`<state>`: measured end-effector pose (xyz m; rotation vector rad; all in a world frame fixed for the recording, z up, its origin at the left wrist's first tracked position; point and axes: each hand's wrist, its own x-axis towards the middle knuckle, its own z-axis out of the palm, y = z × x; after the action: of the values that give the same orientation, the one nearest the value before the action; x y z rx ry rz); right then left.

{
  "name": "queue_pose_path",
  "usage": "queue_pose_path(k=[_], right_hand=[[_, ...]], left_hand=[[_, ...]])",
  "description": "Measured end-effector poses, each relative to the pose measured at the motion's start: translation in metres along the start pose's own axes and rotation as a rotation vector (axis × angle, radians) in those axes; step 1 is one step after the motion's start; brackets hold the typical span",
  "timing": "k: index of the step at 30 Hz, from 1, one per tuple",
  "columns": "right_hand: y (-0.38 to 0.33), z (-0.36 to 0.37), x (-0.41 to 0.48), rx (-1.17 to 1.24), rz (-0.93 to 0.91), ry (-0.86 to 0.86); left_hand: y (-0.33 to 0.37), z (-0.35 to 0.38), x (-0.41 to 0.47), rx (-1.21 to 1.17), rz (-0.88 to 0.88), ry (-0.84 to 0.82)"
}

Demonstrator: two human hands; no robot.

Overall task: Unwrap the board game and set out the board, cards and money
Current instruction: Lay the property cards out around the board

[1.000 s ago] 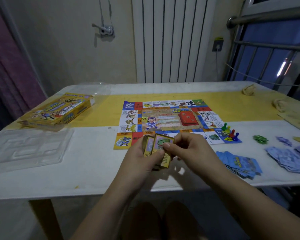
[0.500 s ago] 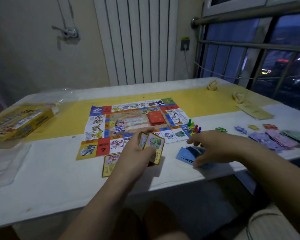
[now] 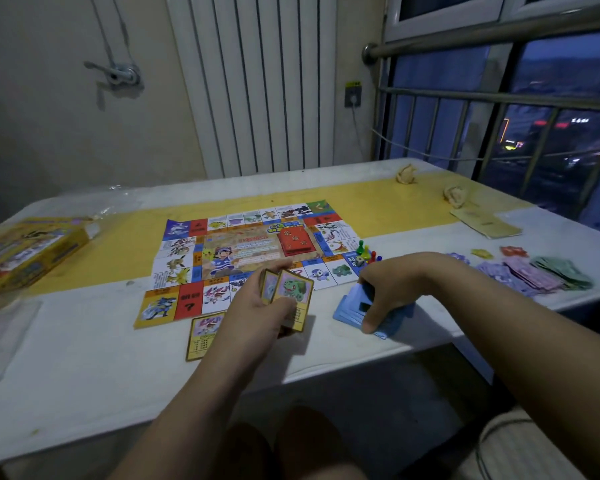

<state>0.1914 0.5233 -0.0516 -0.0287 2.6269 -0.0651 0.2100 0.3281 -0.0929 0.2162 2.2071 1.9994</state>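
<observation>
On the table [image 3: 84, 358], the board [image 3: 243, 251] is lying flat with money [image 3: 534, 275] spread to its right, while your left hand [image 3: 253, 317] is gripping yellow cards [image 3: 293, 289] and your right hand [image 3: 392, 289] is clasping the blue deck [image 3: 352, 308] near the board.

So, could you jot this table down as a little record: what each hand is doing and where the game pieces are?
Left hand: holds a fan of yellow-bordered cards
Right hand: grips the blue card pile on the table
Board: unfolded flat, mid-table, red deck on it
Loose card: face up, at the board's near edge
Pawns: clustered at the board's right corner
Money: piles at far right
Box: far left
</observation>
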Motion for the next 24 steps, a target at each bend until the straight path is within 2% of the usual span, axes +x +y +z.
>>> queue_pose_path(k=[7, 14, 21, 24], right_hand=[[-0.002, 0.007, -0.003, 0.008, -0.018, 0.057], [0.001, 0.017, -0.001, 0.105, -0.122, 0.084], [0.01, 0.029, -0.005, 0.445, -0.171, 0.206], [0.027, 0.012, 0.003, 0.78, -0.15, 0.362]], left_hand=[[-0.003, -0.004, 0.0, -0.018, -0.007, -0.005], [-0.006, -0.003, -0.002, -0.038, -0.008, 0.008], [-0.005, -0.005, 0.002, -0.106, -0.038, 0.018], [-0.004, -0.002, 0.008, -0.111, -0.04, 0.015]])
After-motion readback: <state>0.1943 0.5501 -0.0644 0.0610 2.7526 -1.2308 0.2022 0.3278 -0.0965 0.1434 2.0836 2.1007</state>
